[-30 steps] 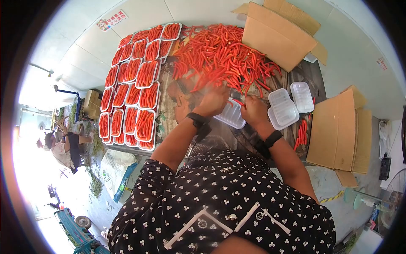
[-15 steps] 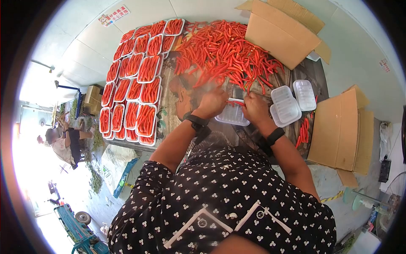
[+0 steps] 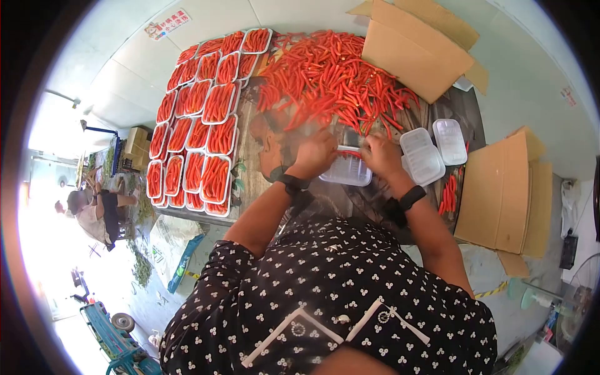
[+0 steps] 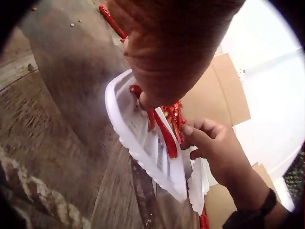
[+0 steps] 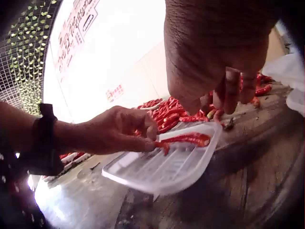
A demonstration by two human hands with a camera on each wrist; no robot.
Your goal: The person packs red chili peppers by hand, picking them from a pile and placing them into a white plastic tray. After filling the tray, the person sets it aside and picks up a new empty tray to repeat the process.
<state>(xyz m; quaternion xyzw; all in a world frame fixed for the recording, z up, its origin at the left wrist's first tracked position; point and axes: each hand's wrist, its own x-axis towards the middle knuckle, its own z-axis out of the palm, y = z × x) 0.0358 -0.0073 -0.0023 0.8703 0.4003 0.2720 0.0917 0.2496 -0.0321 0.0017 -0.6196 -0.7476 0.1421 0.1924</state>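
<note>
A white ribbed plastic tray [image 3: 345, 174] sits on the table in front of the person, between the hands. A few red chili peppers [image 5: 188, 139] lie across its far end; one long chili shows near the rim in the left wrist view. My left hand [image 3: 315, 152] is over the tray's left end, thumb and fingers pinching a chili in the tray. At its right end is my right hand [image 3: 381, 154], fingers bent loosely down by the edge of the chili pile [image 3: 334, 72], with no chili plainly showing in its grasp.
Filled trays of chilies [image 3: 219, 136] stand in stacked rows at the left. Bare white trays [image 3: 425, 159] and a few loose chilies [image 3: 448, 195] lie at the right. Cardboard boxes [image 3: 415, 53] stand at the back right and right. Another person [image 3: 94, 209] is far left.
The right hand was holding a chili over the tray; that chili now lies in the tray and the hand has shifted slightly right. The left hand stays at the tray's left end.
</note>
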